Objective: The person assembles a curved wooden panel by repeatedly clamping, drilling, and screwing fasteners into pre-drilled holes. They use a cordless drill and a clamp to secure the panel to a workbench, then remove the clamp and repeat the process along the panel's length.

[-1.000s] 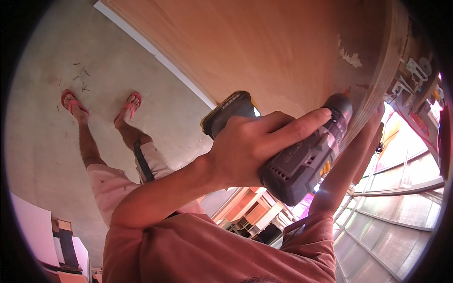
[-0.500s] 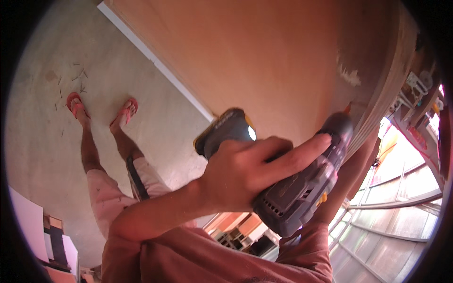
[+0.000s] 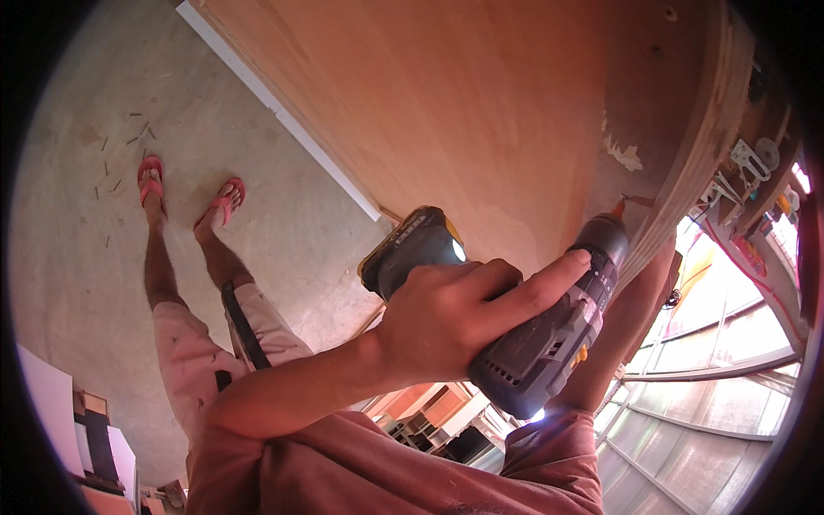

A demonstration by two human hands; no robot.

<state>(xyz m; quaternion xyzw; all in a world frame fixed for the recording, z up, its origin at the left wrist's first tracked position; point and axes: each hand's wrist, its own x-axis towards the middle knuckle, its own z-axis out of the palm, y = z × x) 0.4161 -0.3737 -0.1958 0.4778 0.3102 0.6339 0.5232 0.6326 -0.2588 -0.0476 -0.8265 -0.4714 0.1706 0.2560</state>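
My left hand [image 3: 438, 313] grips a black cordless drill [image 3: 549, 343] by its handle, with a finger stretched along the body toward the chuck. A yellow-and-black battery [image 3: 410, 249] forms its base, and a small light shines there. The drill's orange tip [image 3: 619, 209] is at the wooden panel [image 3: 446, 112], close to its layered edge; whether it touches cannot be made out. My right forearm [image 3: 631, 313] reaches up behind the drill to the panel's edge, and my right hand is hidden beyond it.
Pale torn patches [image 3: 622, 154] mark the panel near its edge. Small hardware [image 3: 751, 163] lies on a shelf at the right. Thin bits [image 3: 142, 133] are scattered on the concrete floor near my sandalled feet [image 3: 150, 176]. Boards [image 3: 112, 438] stand at lower left.
The drill and my left hand have shifted slightly in view, the tip a little left and down. The panel has shifted in view too. My left hand keeps its hold.
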